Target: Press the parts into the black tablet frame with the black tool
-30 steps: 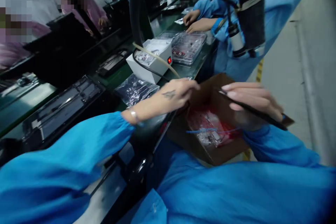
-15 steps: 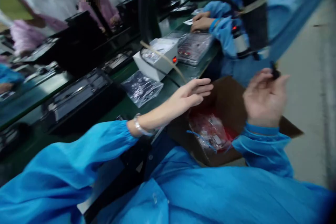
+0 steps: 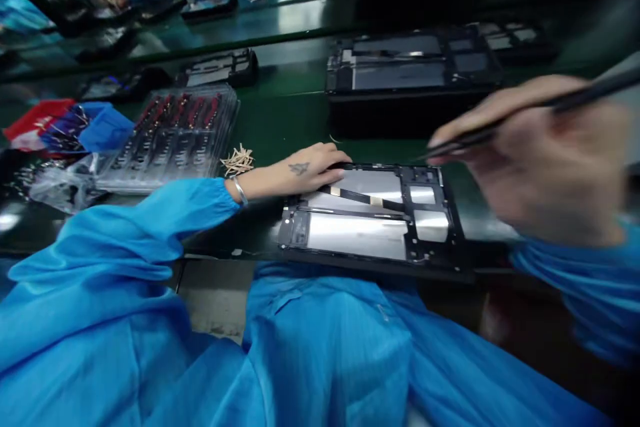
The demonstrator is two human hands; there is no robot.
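Left hand [image 3: 305, 173] lies flat, released, on open tablet frame [image 3: 373, 217] at surface [image 3: 280, 113] near edge. Right hand [image 3: 540, 153], blurred, grips black tweezers [image 3: 505, 123] above frame.

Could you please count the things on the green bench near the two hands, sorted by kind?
Open device frames: 2, one under the left hand at, one behind it
Clear parts trays: 1
Dark thin tools: 1, held in the right hand
Piles of pale strips: 1
Total: 5
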